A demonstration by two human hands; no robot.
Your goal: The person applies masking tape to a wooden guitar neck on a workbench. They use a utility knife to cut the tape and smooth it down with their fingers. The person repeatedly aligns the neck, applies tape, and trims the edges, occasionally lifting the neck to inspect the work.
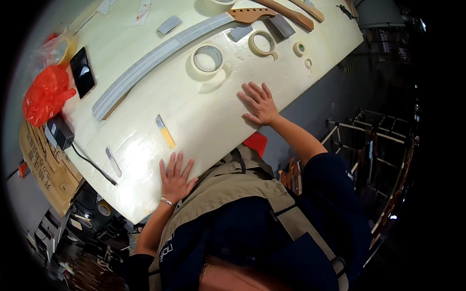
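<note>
My left hand (176, 180) lies flat on the near edge of the white table (145, 182), its fingers spread and nothing in it. Farther right, my right hand (260, 105) also rests palm down near the edge, fingers apart and holding nothing. Just beyond the left hand is a knife with a yellow handle (166, 133). A slim silver blade (113, 162) lies to its left. Across the table stretches a guitar neck (160, 56), its long face covered in pale tape and its brown headstock (248, 15) bare. A wide roll of masking tape (221, 59) sits between neck and right hand.
A phone (82, 72), a red plastic bag (46, 94) and a black power adapter (59, 132) with a cord occupy the left side. Beyond my right hand are another tape roll (254, 44), grey blocks (280, 26) and wooden necks (296, 18). A rack (383, 131) stands on the right.
</note>
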